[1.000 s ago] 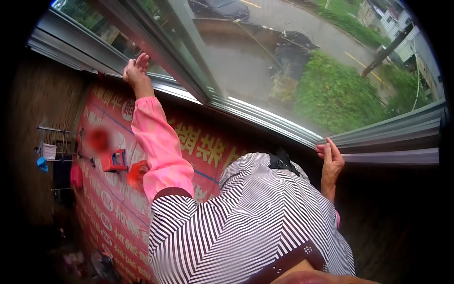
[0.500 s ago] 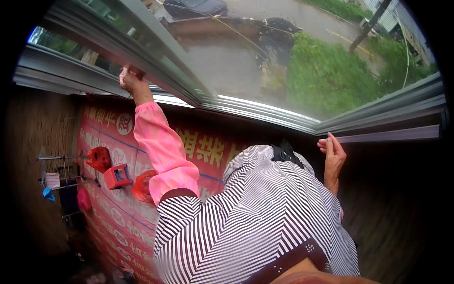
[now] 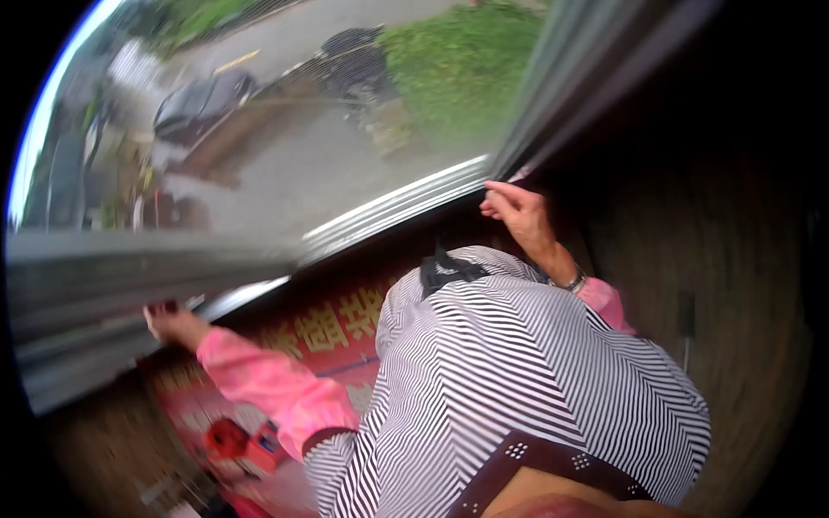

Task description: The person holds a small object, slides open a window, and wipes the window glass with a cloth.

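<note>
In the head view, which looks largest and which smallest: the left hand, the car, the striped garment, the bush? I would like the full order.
1. Striped garment
2. Bush, cut off by the picture's top
3. Car
4. Left hand, slightly blurred

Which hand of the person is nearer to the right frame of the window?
Right. The right hand is just below the lower end of the right frame; contact is unclear. The left hand is far to the left, across the window.
</note>
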### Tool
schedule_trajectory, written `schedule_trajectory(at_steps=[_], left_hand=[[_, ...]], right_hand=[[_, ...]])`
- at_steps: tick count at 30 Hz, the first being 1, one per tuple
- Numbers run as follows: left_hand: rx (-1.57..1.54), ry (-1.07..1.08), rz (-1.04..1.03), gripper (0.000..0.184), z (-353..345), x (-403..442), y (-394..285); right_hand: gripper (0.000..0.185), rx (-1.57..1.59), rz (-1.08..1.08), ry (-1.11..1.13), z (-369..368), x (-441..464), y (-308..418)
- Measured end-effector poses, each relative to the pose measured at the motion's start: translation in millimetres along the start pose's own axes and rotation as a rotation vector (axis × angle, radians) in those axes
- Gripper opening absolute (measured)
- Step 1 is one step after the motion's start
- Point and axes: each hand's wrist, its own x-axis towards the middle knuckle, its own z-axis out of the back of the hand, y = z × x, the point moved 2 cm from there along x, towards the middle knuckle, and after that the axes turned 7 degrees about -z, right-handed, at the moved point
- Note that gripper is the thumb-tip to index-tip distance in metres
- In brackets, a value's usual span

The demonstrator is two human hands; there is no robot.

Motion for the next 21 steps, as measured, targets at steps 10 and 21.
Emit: schedule_trajectory(at_steps=[10, 21], left_hand=[[-0.07, -0.004, -0.009, 0.017, -17.0, -17.5, -12.6], [-0.125, 0.027, -0.026, 0.02, -4.8, 9.4, 9.4]], right_hand=[[0.033, -0.051, 0.025, 0.008, 4.8, -1.1, 3.5], [0.031, -0.051, 0.027, 0.012, 4.3, 1.8, 1.5]])
